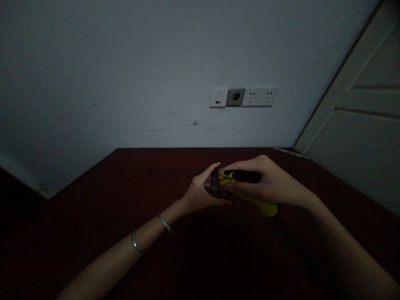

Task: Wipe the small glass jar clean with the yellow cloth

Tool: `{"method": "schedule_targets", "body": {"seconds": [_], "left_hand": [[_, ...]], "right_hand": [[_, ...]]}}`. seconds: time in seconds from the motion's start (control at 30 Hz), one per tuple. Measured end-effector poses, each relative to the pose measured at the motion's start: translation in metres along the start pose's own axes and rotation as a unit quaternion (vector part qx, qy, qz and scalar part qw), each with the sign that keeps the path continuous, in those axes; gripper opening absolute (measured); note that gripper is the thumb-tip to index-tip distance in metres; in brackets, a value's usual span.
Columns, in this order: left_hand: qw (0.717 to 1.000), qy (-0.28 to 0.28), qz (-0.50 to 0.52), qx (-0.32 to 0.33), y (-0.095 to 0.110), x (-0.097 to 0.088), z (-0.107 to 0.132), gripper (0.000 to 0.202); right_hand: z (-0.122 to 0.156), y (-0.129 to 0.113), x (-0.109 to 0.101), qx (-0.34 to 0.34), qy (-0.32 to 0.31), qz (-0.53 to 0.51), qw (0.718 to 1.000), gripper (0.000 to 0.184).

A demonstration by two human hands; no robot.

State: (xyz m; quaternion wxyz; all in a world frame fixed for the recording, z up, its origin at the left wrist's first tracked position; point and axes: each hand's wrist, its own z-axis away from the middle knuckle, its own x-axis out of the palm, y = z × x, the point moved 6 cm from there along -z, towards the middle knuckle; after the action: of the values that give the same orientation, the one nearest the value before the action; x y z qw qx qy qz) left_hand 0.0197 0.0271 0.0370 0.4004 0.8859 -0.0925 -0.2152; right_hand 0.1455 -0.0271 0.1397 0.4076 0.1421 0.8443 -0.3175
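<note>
- Left hand (200,193): fingers curled around a small dark object (215,188), which sits just above the table (93,216). The object is glossy and roundish. Its kind cannot be determined in the low light.
- Right hand (270,185): closed over a yellow-and-black tool (266,208). The palm hides the tool's middle section. Only a black upper strip, a yellow front tip and a yellow rear end are visible.
- Contact: the tool's front tip meets the dark object between the two hands. The exact point of contact is not visible.
- Left forearm: carries two thin bracelets (164,223).
- Table: dark red. Its near area is in deep shadow.
- Background: a pale wall (125,75) with a socket strip (243,96). A door (362,108) is cut off at the right edge.
</note>
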Motion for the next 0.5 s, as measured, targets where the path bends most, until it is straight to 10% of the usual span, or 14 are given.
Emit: {"method": "schedule_targets", "body": {"seconds": [0.27,0.5], "left_hand": [[0.999,0.016,-0.008,0.037,0.000,-0.001,0.000,0.104],[0.995,0.002,-0.084,0.048,0.005,0.001,-0.001,0.103]], "right_hand": [[0.003,0.010,-0.007,0.022,0.080,0.032,0.996,0.026],[0.002,0.009,-0.001,-0.019,0.026,0.085,0.996,0.029]]}}
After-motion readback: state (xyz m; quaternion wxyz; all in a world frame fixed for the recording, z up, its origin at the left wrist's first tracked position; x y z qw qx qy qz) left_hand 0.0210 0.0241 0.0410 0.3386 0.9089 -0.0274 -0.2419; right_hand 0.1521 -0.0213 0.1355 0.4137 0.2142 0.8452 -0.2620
